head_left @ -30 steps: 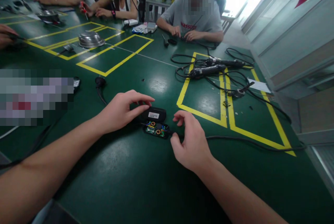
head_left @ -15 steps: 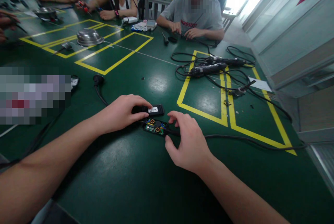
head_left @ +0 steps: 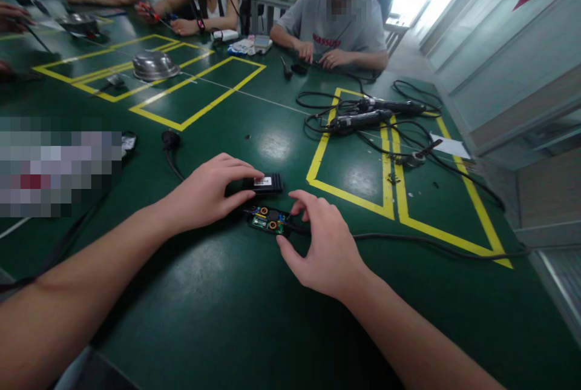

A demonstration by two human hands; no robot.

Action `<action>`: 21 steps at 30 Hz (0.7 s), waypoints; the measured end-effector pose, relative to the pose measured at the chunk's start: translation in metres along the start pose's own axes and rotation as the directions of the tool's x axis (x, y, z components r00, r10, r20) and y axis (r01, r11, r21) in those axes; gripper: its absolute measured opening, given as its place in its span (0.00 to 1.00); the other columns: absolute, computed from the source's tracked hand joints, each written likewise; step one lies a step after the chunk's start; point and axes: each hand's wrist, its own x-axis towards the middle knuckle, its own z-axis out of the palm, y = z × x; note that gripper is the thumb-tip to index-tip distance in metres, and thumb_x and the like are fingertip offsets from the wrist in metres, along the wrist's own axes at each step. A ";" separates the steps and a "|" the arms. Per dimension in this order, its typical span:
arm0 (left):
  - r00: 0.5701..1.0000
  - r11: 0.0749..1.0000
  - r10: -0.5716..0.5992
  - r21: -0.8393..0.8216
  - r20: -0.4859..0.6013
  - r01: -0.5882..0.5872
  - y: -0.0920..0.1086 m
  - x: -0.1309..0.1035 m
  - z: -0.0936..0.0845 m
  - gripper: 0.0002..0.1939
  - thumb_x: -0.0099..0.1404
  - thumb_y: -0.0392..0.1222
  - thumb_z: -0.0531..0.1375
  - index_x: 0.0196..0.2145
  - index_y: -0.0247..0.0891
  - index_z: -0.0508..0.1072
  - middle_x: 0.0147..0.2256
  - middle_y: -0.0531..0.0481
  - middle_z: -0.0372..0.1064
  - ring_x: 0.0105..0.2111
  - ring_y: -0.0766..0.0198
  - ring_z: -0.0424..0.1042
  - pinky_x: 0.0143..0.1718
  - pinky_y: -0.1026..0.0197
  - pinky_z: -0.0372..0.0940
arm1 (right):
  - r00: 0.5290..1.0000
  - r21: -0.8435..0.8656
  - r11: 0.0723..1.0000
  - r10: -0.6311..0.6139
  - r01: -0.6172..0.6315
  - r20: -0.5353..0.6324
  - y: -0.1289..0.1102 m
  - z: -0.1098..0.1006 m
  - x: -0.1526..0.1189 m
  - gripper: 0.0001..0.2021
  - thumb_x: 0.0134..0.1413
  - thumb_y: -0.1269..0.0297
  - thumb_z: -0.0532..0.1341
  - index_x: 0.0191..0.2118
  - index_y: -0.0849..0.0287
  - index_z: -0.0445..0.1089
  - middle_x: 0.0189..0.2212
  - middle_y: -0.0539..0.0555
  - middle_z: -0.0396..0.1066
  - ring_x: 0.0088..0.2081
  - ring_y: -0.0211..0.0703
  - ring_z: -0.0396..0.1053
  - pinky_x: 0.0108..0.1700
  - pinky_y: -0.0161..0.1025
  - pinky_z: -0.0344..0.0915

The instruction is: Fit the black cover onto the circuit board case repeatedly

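Observation:
My left hand (head_left: 212,189) has its fingers closed on the left part of a black plastic casing cover (head_left: 276,183) with a white label; its fingertips rest by the label. Just below the cover lies the other casing half, holding a small circuit board (head_left: 267,220) with copper coils and coloured wires. My right hand (head_left: 320,243) curves around the right end of this half, thumb and fingers apart. A black cable (head_left: 399,237) leads from that end to the right. Whether the right fingertips touch the casing is hard to see.
A black plug (head_left: 170,139) lies beyond my left hand. Two black electric screwdrivers (head_left: 361,120) with looped cords lie at right near small screws (head_left: 393,178). A metal bowl (head_left: 155,65) stands further back. Several people work around the green table; one person (head_left: 333,33) sits opposite.
My left hand has shifted slightly away from me with the cover, widening the gap to the board. My right hand has come slightly left, its thumb nearer the casing.

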 end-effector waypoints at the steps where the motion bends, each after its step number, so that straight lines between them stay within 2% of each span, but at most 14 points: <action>1: 1.000 0.999 0.025 -0.047 0.011 -0.025 0.003 -0.001 -0.003 0.19 0.73 0.50 0.63 0.58 0.45 0.81 0.53 0.44 0.82 0.54 0.49 0.77 0.60 0.45 0.70 | 1.000 0.002 1.000 0.006 -0.006 -0.001 0.000 0.000 0.000 0.27 0.58 0.59 0.63 0.62 0.59 0.65 0.43 0.59 0.75 0.42 0.53 0.71 0.44 0.49 0.65; 6: 0.986 0.985 0.091 -0.161 0.142 -0.068 0.014 -0.004 -0.012 0.21 0.69 0.51 0.68 0.58 0.46 0.82 0.51 0.45 0.83 0.52 0.51 0.77 0.56 0.51 0.72 | 1.000 0.007 1.000 0.019 -0.019 0.000 0.000 0.001 0.000 0.31 0.58 0.57 0.65 0.66 0.59 0.64 0.44 0.60 0.76 0.43 0.54 0.72 0.46 0.51 0.67; 9: 0.973 0.986 0.105 -0.152 0.206 -0.074 0.016 -0.004 -0.010 0.20 0.69 0.48 0.68 0.57 0.46 0.82 0.51 0.46 0.83 0.52 0.52 0.77 0.57 0.52 0.72 | 1.000 0.009 1.000 0.003 -0.003 0.004 0.000 0.000 0.000 0.27 0.60 0.56 0.65 0.63 0.59 0.67 0.46 0.61 0.77 0.45 0.55 0.73 0.47 0.52 0.68; 14: 0.969 0.986 0.107 -0.150 0.224 -0.074 0.015 -0.003 -0.006 0.17 0.70 0.46 0.68 0.55 0.47 0.83 0.51 0.48 0.83 0.53 0.53 0.76 0.57 0.52 0.71 | 0.999 0.002 0.999 -0.035 0.035 0.018 0.002 0.000 0.001 0.14 0.64 0.58 0.65 0.52 0.57 0.75 0.47 0.61 0.77 0.47 0.55 0.73 0.48 0.53 0.69; 21: 0.963 0.990 0.096 -0.126 0.251 -0.066 0.015 -0.003 -0.006 0.18 0.70 0.46 0.69 0.56 0.48 0.82 0.49 0.48 0.83 0.50 0.54 0.77 0.53 0.54 0.71 | 0.999 -0.025 0.998 -0.049 0.050 0.010 0.002 0.000 0.000 0.13 0.65 0.59 0.67 0.51 0.58 0.77 0.46 0.60 0.77 0.46 0.55 0.72 0.47 0.53 0.69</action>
